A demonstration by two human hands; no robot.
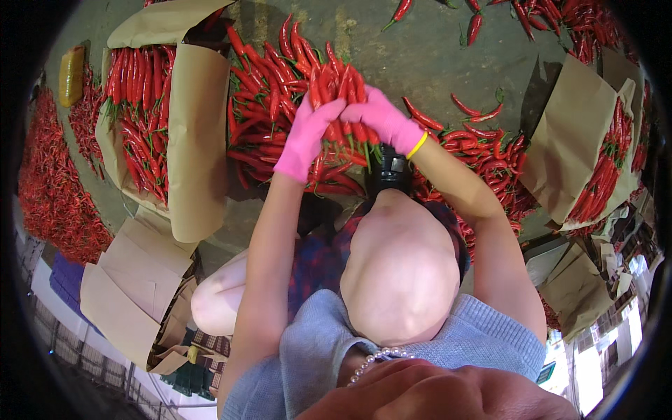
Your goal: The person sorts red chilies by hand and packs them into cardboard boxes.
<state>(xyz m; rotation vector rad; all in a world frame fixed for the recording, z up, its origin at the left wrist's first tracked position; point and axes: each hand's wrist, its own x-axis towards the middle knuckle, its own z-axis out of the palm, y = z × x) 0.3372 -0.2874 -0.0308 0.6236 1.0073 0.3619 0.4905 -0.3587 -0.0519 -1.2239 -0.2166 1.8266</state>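
Both my hands wear pink gloves and are raised in front of me. My left hand (306,136) and my right hand (383,119) are closed together around a bunch of long red chillies (343,105), stems pointing down toward me. Under the bunch a loose heap of red chillies (269,98) lies on the grey floor. A yellow band circles my right wrist.
A brown-paper-lined box of neatly stacked chillies (136,105) stands at the left, another paper-lined box (595,175) at the right. More chillies are spread along the far left (49,182) and the top right. Flat brown paper sheets (133,280) lie at the lower left.
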